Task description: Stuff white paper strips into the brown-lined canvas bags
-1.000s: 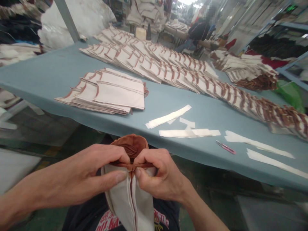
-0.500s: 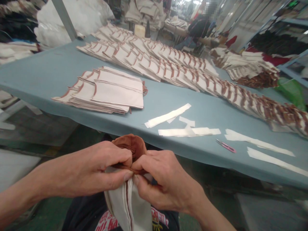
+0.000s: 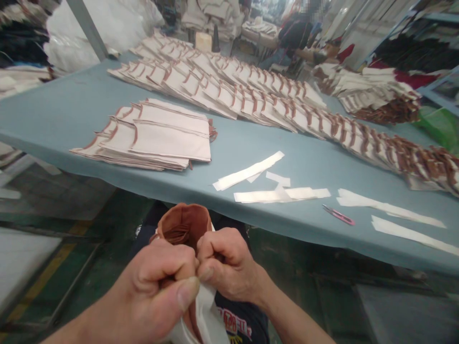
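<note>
A cream fabric piece with a rust-brown lining [image 3: 186,222] is held over my lap, its round opening facing up. My left hand [image 3: 158,282] pinches its edge between thumb and curled fingers. Right beside it, my right hand [image 3: 229,265] grips the same edge, the two thumbs almost touching. Below my hands hangs the cream part, with a brown-edged seam. Beyond, on the blue table [image 3: 150,184], lies a small stack of similar cream pieces [image 3: 168,138] with brown edges.
Long overlapping rows of cream and brown pieces [image 3: 247,102] cross the table. White strips [image 3: 251,171] and pink snips [image 3: 339,215] lie near the front edge. A bundled pile [image 3: 376,93] and green bag [image 3: 439,126] are at the right. A person [image 3: 296,33] is in the background.
Both hands still hold the fabric piece. My left hand has turned and moved down, nearer the camera; my right hand has shifted slightly left. More of the brown lining shows.
</note>
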The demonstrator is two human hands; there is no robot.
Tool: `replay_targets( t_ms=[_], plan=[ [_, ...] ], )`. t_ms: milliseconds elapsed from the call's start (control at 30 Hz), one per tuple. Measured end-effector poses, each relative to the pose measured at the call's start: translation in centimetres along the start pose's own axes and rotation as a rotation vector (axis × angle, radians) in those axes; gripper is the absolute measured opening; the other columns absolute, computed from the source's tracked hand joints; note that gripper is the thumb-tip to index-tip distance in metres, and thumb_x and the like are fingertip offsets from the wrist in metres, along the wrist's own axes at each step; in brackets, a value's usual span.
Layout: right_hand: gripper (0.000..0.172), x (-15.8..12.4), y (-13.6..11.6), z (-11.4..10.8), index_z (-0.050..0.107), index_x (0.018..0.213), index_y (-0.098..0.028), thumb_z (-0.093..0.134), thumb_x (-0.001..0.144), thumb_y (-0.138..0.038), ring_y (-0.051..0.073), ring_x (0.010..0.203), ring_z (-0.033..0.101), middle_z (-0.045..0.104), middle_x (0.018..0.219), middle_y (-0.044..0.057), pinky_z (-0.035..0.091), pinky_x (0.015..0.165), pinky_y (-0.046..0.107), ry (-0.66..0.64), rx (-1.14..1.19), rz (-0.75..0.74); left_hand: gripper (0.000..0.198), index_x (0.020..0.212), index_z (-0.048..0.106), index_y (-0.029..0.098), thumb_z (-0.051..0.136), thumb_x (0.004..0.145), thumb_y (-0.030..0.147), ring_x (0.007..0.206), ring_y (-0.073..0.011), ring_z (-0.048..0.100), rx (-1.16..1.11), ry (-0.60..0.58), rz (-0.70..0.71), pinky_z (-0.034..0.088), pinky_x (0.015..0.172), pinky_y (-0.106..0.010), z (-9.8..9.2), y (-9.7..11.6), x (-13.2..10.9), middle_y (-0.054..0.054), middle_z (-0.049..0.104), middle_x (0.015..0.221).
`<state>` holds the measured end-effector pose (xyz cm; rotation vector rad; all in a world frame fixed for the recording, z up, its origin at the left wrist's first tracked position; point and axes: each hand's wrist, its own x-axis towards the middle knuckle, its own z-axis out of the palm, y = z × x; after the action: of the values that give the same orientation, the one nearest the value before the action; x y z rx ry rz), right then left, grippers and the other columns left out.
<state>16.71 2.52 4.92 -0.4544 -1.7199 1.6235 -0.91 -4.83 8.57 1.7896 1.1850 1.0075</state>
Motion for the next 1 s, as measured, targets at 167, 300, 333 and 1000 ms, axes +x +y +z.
replay_targets(
  t_ms=[167,300,333,1000],
  plan=[
    [0.087,-0.1,2.6,1.2,0.031,0.059,-0.027,0.058,0.079,-0.107,0.009,0.048,0.025,0.032,0.051,-0.009,0.022,0.048,0.028,0.148,0.042,0.093,0.075,0.062,0.03,0.025,0.048,0.104,0.084,0.049,-0.0106,0.026,-0.333,0.103,-0.153,0.027,0.042,-0.025,1.7,-1.1,0.7,0.007,0.026,0.057],
    [0.089,0.0,2.3,1.0,0.035,0.057,-0.026,0.058,0.075,-0.11,0.009,0.048,0.026,0.033,0.049,-0.009,0.019,0.047,0.028,0.134,-0.015,0.154,0.074,0.063,0.034,0.024,0.05,0.104,0.084,0.05,-0.01,0.031,-0.337,0.003,-0.153,0.031,0.044,-0.023,0.8,-1.5,1.1,0.008,0.031,0.056],
    [0.088,0.1,2.1,0.9,0.035,0.058,-0.026,0.06,0.077,-0.108,0.009,0.048,0.026,0.033,0.05,-0.01,0.019,0.047,0.027,0.127,-0.019,0.147,0.073,0.064,0.036,0.024,0.05,0.105,0.083,0.05,-0.0101,0.033,-0.32,-0.025,-0.143,0.033,0.045,-0.023,0.4,-1.6,1.0,0.007,0.034,0.057],
    [0.079,0.5,-1.5,0.2,0.039,0.061,-0.025,0.062,0.09,-0.095,0.009,0.047,0.03,0.036,0.052,-0.009,0.023,0.046,0.025,0.091,-0.212,0.027,0.045,0.07,0.034,0.024,0.051,0.109,0.038,0.055,-0.0109,0.036,0.023,-0.118,-0.014,0.032,0.055,-0.025,-2.3,0.4,0.2,0.009,0.035,0.062]
  ],
)
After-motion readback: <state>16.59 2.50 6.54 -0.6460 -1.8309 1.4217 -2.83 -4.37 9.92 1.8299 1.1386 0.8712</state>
